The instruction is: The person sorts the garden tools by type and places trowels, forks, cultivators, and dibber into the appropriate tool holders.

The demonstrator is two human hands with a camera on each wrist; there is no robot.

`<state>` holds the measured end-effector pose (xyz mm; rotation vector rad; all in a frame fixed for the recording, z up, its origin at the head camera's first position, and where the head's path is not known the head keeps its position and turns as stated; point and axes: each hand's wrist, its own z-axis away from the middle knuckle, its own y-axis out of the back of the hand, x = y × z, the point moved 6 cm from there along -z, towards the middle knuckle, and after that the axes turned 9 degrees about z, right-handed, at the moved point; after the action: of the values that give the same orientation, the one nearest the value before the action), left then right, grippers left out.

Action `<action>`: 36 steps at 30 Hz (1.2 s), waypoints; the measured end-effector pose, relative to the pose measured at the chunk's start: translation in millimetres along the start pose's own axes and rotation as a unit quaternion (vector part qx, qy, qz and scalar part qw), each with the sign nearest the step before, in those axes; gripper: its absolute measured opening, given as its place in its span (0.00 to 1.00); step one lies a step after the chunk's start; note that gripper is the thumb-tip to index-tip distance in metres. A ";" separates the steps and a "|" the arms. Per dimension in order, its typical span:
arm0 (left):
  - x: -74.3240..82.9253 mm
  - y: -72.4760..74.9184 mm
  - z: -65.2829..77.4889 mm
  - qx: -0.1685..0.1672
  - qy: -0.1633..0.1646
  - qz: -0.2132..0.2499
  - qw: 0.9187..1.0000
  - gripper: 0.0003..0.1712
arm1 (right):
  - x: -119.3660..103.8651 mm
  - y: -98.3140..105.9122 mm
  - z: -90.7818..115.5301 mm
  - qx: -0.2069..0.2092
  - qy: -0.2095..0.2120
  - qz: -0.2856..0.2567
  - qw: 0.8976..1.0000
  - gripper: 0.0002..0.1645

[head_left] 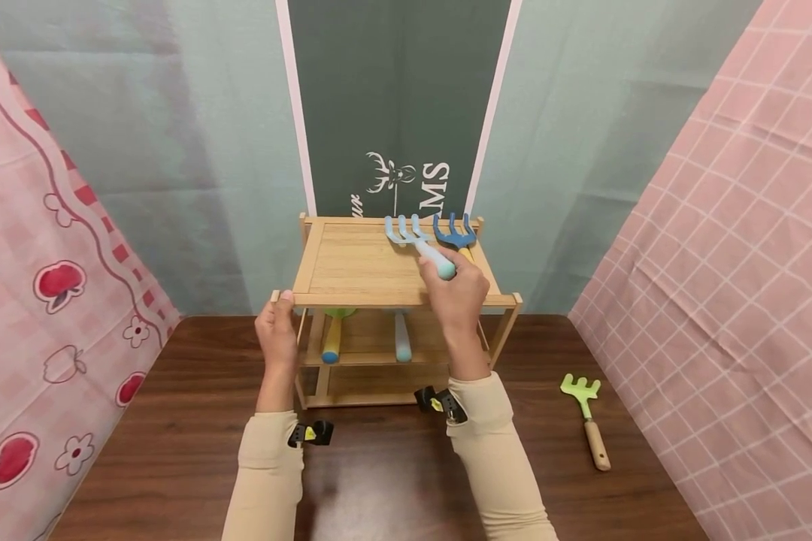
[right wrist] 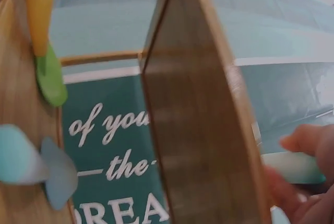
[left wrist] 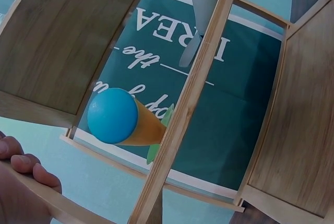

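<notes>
My right hand point(head_left: 459, 297) holds a light blue toy hand rake point(head_left: 406, 234) by its handle, over the right part of a wooden rack's top shelf point(head_left: 352, 263). Just right of it on that shelf is a dark blue rake point(head_left: 455, 237) with a yellow handle, partly hidden by the hand. My left hand point(head_left: 276, 330) grips the rack's front left corner. One level down lie a green-headed tool with a yellow handle point(head_left: 333, 338) and a light blue shovel point(right wrist: 60, 174), handles toward me.
On the brown table point(head_left: 372, 481), right of the rack, lies a green rake point(head_left: 585, 409) with a wooden handle. Behind the rack hangs a curtain point(head_left: 230, 150) with a dark printed panel. Pink patterned cloths point(head_left: 737, 263) flank the table on both sides.
</notes>
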<state>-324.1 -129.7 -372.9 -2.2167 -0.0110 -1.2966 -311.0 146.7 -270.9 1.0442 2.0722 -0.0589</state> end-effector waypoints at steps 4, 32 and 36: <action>0.8 -0.5 -0.2 -0.004 0.001 0.007 1.000 0.19 | -2.5 -7.2 6.8 -0.115 -0.052 -0.054 0.991 0.25; -0.6 0.6 0.2 -0.010 -0.012 0.012 1.000 0.20 | -23.9 -13.8 43.6 -0.015 0.206 0.104 0.973 0.16; -0.6 0.8 -0.6 -0.011 -0.012 0.008 1.000 0.19 | -23.1 -14.3 43.4 -0.019 0.207 0.102 0.973 0.16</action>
<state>-324.7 -130.5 -373.5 -2.2471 0.0124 -1.2659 -285.5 106.1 -289.0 1.3276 2.3054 0.3270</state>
